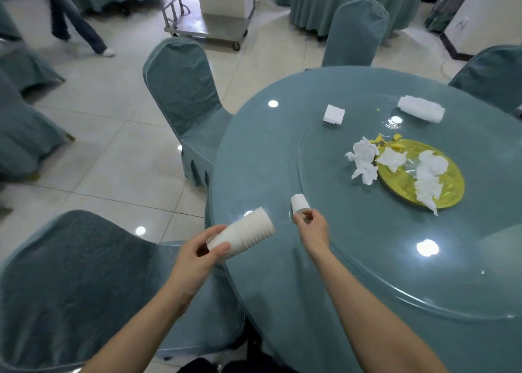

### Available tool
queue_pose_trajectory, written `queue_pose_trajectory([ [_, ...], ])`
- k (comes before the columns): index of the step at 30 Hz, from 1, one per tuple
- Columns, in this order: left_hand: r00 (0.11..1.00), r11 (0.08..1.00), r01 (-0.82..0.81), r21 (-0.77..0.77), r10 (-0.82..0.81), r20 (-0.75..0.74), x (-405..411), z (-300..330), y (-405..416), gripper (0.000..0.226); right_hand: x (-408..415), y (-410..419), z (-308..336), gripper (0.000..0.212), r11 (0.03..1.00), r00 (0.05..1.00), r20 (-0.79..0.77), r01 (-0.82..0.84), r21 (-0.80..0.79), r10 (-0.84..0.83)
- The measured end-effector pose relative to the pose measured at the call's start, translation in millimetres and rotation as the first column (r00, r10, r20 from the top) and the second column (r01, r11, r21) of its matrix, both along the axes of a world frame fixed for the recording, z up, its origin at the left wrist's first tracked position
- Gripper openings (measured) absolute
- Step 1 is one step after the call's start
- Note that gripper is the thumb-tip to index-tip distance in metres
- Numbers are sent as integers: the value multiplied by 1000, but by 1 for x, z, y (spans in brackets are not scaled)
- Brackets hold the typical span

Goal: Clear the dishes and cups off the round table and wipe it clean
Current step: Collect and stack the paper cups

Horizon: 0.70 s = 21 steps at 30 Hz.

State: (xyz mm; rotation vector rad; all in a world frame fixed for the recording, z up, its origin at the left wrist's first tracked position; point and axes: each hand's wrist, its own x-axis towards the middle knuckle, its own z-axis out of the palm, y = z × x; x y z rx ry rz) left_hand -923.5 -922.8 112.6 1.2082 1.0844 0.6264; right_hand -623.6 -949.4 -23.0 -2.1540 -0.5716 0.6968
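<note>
Head view: left hand [197, 255] grips stack of paper cups [245, 235] over desk [353, 259] edge, mouths facing right. Right hand [310, 226] pinches single paper cup [300, 203], probably lifted clear. Best: align rim, slide it squarely into stack. Yellow plate [449, 183], crumpled napkins [364, 161] remain.

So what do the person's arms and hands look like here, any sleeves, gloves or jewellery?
Both hands, left and right, are bare, with no gloves. Both forearms are uncovered up to the bottom edge of the picture, so no sleeves show. No rings, watch or bracelets can be seen on either wrist or on the fingers that show.
</note>
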Motion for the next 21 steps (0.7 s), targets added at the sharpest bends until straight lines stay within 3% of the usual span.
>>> queue_pose_trajectory([
  [3,999,999,-38,11,38,-28,1,-1,0,32,19,25,-19,49,985,977,207,-18,-170,53],
  [8,993,997,-80,-1,79,-86,-3,-4,-4,36,34,50,-38,53,935,944,276,-79,-345,182],
  [16,986,989,-149,12,149,-78,-10,-3,-7,37,11,62,-48,46,944,917,321,-137,-299,235],
  [21,974,976,-217,21,218,-67,-29,1,-12,35,-11,61,-46,42,943,948,166,-229,-241,272],
])
